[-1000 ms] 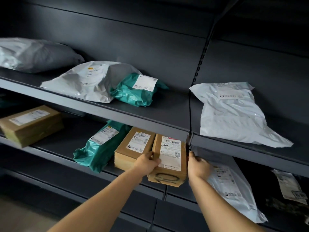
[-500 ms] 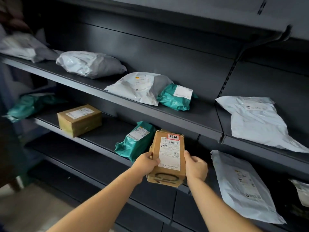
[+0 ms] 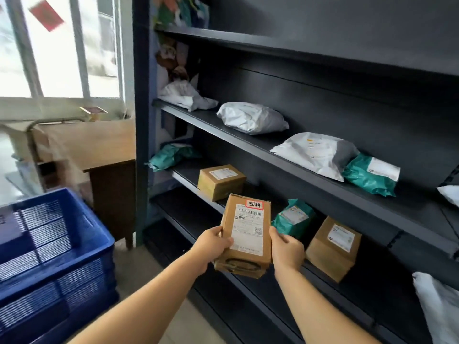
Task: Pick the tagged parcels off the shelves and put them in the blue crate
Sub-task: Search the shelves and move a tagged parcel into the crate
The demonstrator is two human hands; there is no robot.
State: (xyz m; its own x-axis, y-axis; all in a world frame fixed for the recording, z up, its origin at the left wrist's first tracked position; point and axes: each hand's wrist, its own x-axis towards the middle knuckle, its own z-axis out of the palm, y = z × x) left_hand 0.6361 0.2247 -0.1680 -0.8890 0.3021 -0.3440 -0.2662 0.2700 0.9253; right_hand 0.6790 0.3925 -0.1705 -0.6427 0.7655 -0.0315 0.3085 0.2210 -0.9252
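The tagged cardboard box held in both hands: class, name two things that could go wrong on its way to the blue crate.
1. The tagged box is gripped only at its sides by the left hand and right hand; it might slip.
2. The blue crate sits off to the left, so a hasty swing could clip its rim.

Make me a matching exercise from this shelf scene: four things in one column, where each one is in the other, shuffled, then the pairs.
Things:
1. tagged box
2. blue crate
3. silver bag
4. small brown box

Places:
A. on the floor left of the shelves
B. on the shelf beside a green bag
C. held between both hands
D. on the shelf above the brown boxes

Pairs: 1-C, 2-A, 3-D, 4-B
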